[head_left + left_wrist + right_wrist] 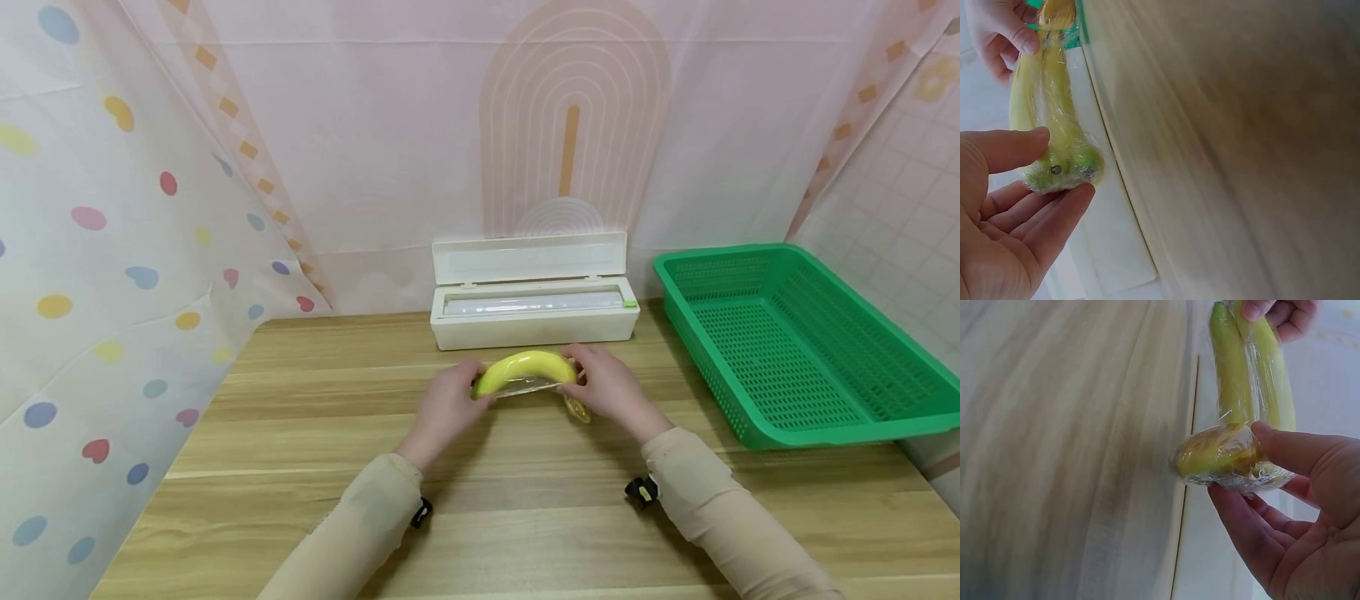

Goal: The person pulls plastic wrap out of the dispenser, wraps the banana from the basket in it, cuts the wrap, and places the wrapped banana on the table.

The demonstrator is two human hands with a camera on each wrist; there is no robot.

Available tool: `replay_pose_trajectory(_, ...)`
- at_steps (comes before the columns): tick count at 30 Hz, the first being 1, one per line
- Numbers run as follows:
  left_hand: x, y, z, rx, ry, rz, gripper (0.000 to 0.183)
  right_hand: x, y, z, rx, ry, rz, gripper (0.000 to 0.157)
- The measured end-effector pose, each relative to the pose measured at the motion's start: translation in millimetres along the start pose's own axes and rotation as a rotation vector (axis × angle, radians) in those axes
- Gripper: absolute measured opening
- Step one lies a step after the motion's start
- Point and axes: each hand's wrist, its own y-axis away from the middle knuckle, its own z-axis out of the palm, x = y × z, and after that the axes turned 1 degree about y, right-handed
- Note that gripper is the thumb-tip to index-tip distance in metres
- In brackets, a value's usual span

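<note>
A pair of yellow bananas (528, 364), wrapped in clear cling film, is held above the wooden table by both hands. My left hand (442, 408) pinches one end, where the left wrist view shows two greenish tips with dark spots under crinkled film (1063, 175). At the other end, my right hand (611, 392) grips the browned stem end (1216, 453), its thumb on one side and fingers beneath. Film stretches across the gap under the curve of the bananas in the head view.
Behind the hands, a white cling film box (534, 331) stands with its lid (528, 257) raised and a film roll (532, 302) inside. A green plastic basket (720, 383) sits at the right. Printed cloth (390, 125) hangs along the table's back edge.
</note>
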Motion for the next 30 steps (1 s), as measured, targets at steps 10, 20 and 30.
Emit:
replay_pose_trajectory(10, 0.8, -1.3, 4.3, -0.046, -0.023, -0.022, 0.033, 3, -1, 2.0, -0.032, 0.019, -0.02, 0.051)
replay_pose_trajectory(20, 2.0, -4.0, 3.9, -0.098, -0.063, -0.037, 0.03, 6, -1, -1.0, -0.082, -0.013, -0.049, 0.055)
replay_pose_trajectory(30, 4.3, -1.5, -5.4, -0.164, -0.101, -0.043, 0.037, 8, 3, -12.8, -0.082, -0.031, -0.047, 0.059)
